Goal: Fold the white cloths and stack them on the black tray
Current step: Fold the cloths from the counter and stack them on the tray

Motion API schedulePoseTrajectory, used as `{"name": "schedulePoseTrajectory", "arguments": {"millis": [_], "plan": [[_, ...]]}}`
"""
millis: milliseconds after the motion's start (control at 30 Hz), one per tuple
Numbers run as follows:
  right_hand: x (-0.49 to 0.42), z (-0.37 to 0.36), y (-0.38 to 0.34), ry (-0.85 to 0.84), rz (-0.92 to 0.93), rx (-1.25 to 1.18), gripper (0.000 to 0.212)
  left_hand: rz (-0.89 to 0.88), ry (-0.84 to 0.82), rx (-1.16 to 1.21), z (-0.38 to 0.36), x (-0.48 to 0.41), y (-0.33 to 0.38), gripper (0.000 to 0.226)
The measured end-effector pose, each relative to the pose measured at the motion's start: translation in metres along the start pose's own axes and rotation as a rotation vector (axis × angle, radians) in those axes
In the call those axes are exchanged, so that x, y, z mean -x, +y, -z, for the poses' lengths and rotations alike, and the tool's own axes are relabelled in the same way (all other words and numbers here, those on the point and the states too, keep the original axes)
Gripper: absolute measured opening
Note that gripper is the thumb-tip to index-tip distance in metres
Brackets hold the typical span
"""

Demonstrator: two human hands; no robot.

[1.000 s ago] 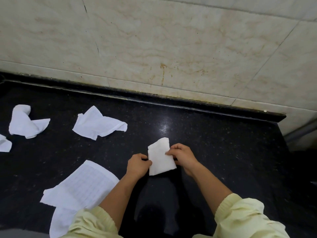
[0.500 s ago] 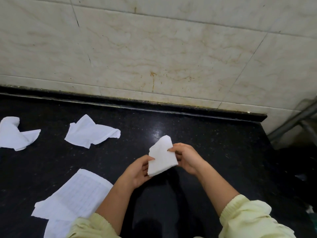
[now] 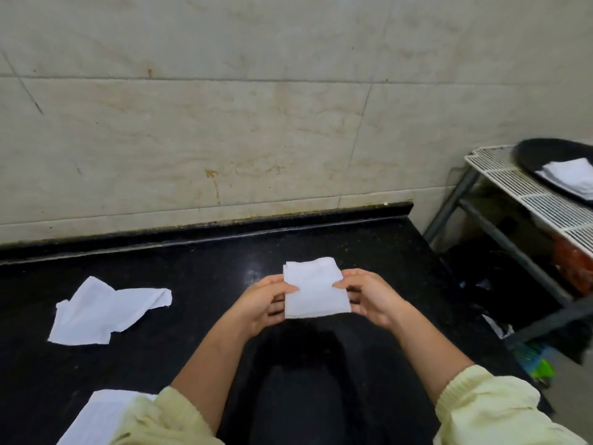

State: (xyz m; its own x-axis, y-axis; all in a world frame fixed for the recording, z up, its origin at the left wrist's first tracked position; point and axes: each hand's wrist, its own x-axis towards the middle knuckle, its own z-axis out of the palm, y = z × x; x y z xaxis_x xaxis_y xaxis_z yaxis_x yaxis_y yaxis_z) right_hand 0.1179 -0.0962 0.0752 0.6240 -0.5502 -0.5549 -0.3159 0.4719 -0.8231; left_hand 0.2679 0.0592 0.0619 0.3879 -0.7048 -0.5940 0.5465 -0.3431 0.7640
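White cloth (image 3: 316, 289), black tray (image 3: 542, 155), speckled black counter (image 3: 192, 316)

Both hands, the left hand (image 3: 263, 300) and the right hand (image 3: 372, 297), are holding a folded white cloth (image 3: 314, 289) above the black stone desk (image 3: 192, 261). A black round tray (image 3: 539, 155) is carrying folded white cloths (image 3: 571, 175) at right.

Black counter (image 3: 192, 261) below stained beige wall tiles (image 3: 224, 130), white slatted rack (image 3: 513, 184) alongside.
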Motion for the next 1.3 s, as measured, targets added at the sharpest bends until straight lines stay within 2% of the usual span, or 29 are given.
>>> {"name": "schedulePoseTrajectory", "arguments": {"millis": [167,400,667,867,1067,1300], "plan": [[0.026,0.052,-0.021,0.063,0.079,-0.033,0.03,-0.053,-0.097,-0.058,-0.058,0.001,0.023,0.036],[0.059,0.138,-0.053,0.134,0.18,-0.039,0.04,-0.112,-0.169,-0.114,-0.154,0.0,0.037,0.035],[0.107,0.314,-0.111,0.165,0.262,-0.012,0.032,-0.19,-0.198,-0.133,-0.348,-0.016,0.037,0.03],[0.119,0.396,-0.138,0.235,0.263,-0.001,0.03,-0.186,-0.228,-0.122,-0.435,-0.028,0.044,0.026],[0.115,0.457,-0.171,0.314,0.283,0.006,0.023,-0.231,-0.205,-0.132,-0.506,-0.052,0.067,0.016],[0.085,0.5,-0.216,0.406,0.31,0.09,0.025,-0.279,-0.164,-0.131,-0.556,-0.097,0.1,0.016]]}}
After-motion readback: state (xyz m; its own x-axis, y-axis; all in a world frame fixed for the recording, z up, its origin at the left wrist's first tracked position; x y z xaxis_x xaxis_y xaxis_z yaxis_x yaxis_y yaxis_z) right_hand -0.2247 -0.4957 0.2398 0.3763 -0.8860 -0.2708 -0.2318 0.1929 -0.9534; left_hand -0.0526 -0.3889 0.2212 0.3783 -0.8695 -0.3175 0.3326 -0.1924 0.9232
